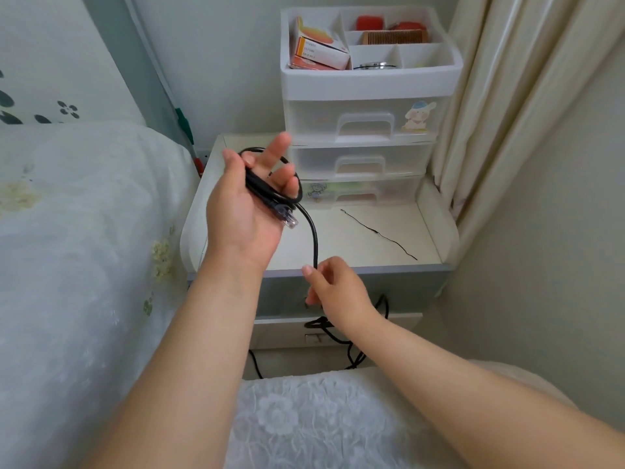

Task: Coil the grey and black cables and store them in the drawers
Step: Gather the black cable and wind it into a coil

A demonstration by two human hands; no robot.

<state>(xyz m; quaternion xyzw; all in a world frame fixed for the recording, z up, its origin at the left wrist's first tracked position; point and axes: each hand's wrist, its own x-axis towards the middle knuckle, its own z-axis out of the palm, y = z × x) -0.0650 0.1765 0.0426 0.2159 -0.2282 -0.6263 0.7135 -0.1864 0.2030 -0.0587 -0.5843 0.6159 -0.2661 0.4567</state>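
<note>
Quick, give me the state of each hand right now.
Left hand: holds coiled loops of the thin black network cable, thumb over them, fingers loosely spread.
Right hand: pinches the same cable's hanging length.

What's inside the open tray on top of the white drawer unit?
The top tray holds orange boxes, a wooden comb, red items and a metal ring. Its front wall hides anything lying lower.

Drawer unit at back of nightstand, tray of boxes and comb on top. Thin cord on nightstand before drawers. Bed left, curtain right. Left hand above nightstand's left part holds cable coil; right hand lower, at front edge, on same cable.
</note>
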